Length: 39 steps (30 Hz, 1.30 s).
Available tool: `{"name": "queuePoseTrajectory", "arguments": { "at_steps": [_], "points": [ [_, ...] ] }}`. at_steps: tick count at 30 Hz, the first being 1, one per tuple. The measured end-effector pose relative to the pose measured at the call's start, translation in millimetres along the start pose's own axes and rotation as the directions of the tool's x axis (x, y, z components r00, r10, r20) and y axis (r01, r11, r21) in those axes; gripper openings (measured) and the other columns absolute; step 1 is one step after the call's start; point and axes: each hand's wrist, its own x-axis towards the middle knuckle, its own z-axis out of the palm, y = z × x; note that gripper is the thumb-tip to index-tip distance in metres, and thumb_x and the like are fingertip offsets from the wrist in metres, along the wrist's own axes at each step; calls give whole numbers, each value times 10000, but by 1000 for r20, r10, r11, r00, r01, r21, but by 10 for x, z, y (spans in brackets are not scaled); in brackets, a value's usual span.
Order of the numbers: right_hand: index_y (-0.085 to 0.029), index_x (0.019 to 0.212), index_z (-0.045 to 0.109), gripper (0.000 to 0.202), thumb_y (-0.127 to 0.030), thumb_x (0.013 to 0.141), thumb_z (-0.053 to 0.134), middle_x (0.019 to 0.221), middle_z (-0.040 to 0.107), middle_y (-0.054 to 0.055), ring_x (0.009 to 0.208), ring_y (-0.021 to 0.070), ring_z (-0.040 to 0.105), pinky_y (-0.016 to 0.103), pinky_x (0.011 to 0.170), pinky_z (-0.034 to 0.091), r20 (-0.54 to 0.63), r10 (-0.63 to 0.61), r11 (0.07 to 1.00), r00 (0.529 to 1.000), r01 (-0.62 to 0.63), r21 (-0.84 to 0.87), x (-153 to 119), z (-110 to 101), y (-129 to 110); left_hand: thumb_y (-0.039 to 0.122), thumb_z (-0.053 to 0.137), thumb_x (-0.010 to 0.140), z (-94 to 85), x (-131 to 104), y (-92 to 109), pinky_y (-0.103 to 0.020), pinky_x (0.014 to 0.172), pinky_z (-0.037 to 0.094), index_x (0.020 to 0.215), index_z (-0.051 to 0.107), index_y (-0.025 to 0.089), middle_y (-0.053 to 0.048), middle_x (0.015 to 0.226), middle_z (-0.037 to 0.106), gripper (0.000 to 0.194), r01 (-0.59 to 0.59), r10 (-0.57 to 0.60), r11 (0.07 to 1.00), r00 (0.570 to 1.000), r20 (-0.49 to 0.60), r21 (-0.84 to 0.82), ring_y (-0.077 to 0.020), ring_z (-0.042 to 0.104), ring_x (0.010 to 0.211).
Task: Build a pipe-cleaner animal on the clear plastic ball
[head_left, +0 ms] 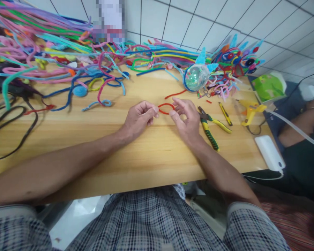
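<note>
I pinch the left end of one red loop (165, 113) between the thumb and finger of my left hand (141, 116). My right hand (186, 118) is at the loop's other end, thumb and fingertips parted around its edge — whether they touch it, I cannot tell. The loop sits between my two hands, above the table (151, 150).

Just beyond it lies one red strip (176, 93); to the right, one short red scrap (208, 101). Beside my right hand I count one pair of pliers (208, 126), handles spread, then one cutter (225, 113), one glue gun (251, 109) and one white box (269, 151). One clear ball (197, 77) with blue spikes stands behind — two spiked figures beyond it. The fuzzy stems heaped along the back and left are too many to count.

The table is pale wood, against a white tiled wall (159, 17). Another person's arm (298, 122) shows at the far right.
</note>
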Motion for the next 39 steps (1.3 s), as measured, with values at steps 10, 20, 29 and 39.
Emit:
{"name": "queuePoseTrajectory", "arguments": {
  "at_steps": [10, 20, 29, 39],
  "points": [
    [-282, 1259, 733, 251, -384, 1029, 733, 1494, 648, 145, 1349, 367, 662, 628, 1129, 594, 16, -139, 979, 990, 140, -150, -18, 55, -65, 247, 780, 881, -2, -19, -11, -216, 522, 432, 735, 678, 180, 13, 638, 674, 189, -15, 16, 1000, 1000, -11, 23, -81, 525, 517],
    [-269, 1112, 751, 122, -204, 1064, 660, 1391, 740, 126, 1269, 289, 698, 523, 1019, 608, 5, -285, 944, 958, 282, -171, -13, 121, -57, 189, 728, 900, 32, -58, 39, -214, 516, 416, 747, 688, 172, 9, 655, 683, 159, 27, -29, 998, 999, 38, 49, -79, 516, 521],
    [-257, 1143, 746, 109, -280, 1071, 667, 1354, 763, 129, 1229, 295, 718, 526, 1035, 610, 34, -236, 960, 971, 238, -144, 3, 51, -59, 211, 725, 911, 24, -50, 43, -217, 534, 425, 746, 673, 175, 9, 664, 679, 176, 30, -33, 998, 998, 57, 55, -78, 511, 527],
    [-271, 1028, 766, 88, -230, 1022, 688, 1054, 753, 83, 1021, 284, 699, 505, 945, 571, 21, -104, 967, 994, 106, -230, 41, 31, -37, 334, 762, 869, 26, -92, 9, -241, 560, 408, 720, 671, 190, 19, 632, 626, 226, -62, 48, 990, 993, 109, 130, -97, 492, 555]
  ]
}}
